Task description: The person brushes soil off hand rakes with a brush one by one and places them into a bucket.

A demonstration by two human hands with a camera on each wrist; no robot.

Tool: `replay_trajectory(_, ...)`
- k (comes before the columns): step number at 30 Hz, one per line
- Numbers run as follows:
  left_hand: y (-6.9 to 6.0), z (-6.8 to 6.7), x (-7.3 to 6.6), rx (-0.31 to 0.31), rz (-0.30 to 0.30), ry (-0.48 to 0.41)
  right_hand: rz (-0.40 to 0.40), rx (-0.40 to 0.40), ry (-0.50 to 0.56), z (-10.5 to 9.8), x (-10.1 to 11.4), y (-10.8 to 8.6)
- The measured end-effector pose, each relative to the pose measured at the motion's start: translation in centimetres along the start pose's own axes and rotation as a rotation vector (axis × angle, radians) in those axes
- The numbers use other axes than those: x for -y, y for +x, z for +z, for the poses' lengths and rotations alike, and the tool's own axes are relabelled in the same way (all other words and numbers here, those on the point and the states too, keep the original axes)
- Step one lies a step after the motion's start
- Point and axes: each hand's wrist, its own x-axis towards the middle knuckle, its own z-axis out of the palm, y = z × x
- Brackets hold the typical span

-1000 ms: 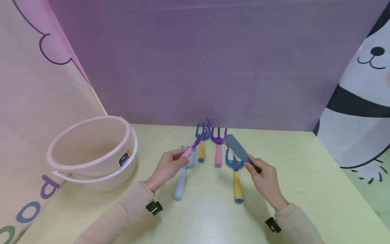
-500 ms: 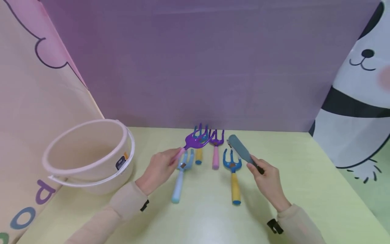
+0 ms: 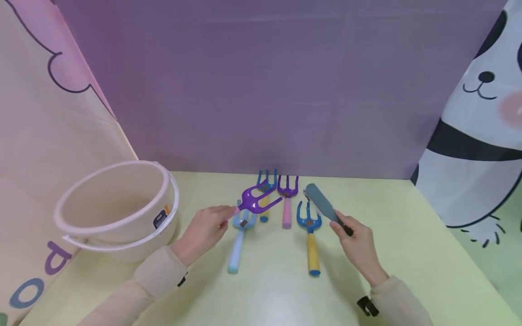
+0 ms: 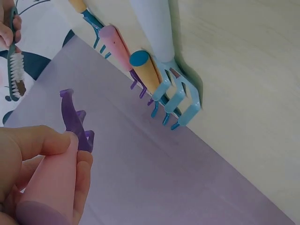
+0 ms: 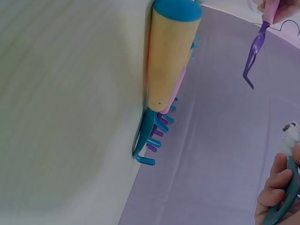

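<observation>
My left hand (image 3: 205, 231) grips the pink handle of a purple hand fork (image 3: 253, 202), raised above the table with its tines pointing right. In my right hand (image 3: 359, 240) is a brush (image 3: 321, 202) with a grey-green back, held tilted in the air. The left wrist view shows its white bristles (image 4: 17, 68), brown at the tip. Beneath the left hand lies a light-blue fork (image 3: 236, 253). Left of the right hand lies a blue fork with a yellow handle (image 3: 313, 253). The held fork and brush are apart.
Farther back lie a purple fork with a pink handle (image 3: 287, 213) and another blue fork with a yellow handle (image 3: 264, 216), partly covered by the held fork. A pale pink bucket (image 3: 167, 226) stands at the left. A purple cloth (image 3: 261, 90) hangs behind the table (image 3: 261, 299).
My left hand has drawn left and slightly down, turning the purple fork from edge-on to broad face with tines pointing right. The right hand with the brush has hardly moved.
</observation>
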Motion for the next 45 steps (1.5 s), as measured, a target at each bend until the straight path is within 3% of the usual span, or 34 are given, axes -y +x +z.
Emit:
replay_trajectory(8,-0.7,-1.3,0.3,0.002,0.024,0.067,0.037,0.015,-0.010,-0.2,-0.2,-0.3)
replay_trajectory(17,-0.5,-4.9,0.3,-0.007,0.028,0.149,0.036,0.007,0.004,-0.4,-0.2,-0.2)
replay_trajectory(21,-0.5,-7.3,0.4,-0.036,0.054,0.156,0.035,0.007,-0.006,-0.5,-0.2,-0.1)
replay_trajectory(26,-0.1,-11.3,0.6,-0.093,0.111,0.184,0.041,0.012,-0.013,-0.6,-0.2,0.0)
replay_trajectory(29,0.5,-13.9,0.9,-0.129,0.198,0.285,0.040,0.012,-0.013,-0.7,-0.3,0.0)
replay_trajectory(30,0.7,-14.7,1.0,-0.133,0.192,0.316,0.038,0.011,-0.011,-0.7,-0.3,0.0)
replay_trajectory(31,0.8,-15.5,1.2,-0.126,0.183,0.338,0.036,0.008,-0.012,-0.7,-0.3,0.0)
replay_trajectory(33,1.1,-17.2,1.5,-0.078,0.107,0.368,0.031,0.004,-0.010,-0.8,-0.3,0.1)
replay_trajectory(36,1.1,-19.5,2.6,0.025,-0.077,0.333,0.022,0.007,-0.009,-0.8,-0.4,0.1)
replay_trajectory(38,1.2,-21.0,3.5,0.097,-0.168,0.331,0.019,0.007,-0.006,-0.7,-0.5,0.0)
replay_trajectory(41,1.5,-22.9,5.2,0.186,-0.236,0.350,0.016,0.009,-0.007,-0.6,-0.6,-0.1)
replay_trajectory(43,1.9,-24.0,6.3,0.282,-0.280,0.360,0.018,0.010,-0.009,-0.5,-0.7,-0.1)
replay_trajectory(45,2.3,-24.9,7.4,0.365,-0.287,0.373,0.019,0.012,-0.012,-0.4,-0.7,-0.1)
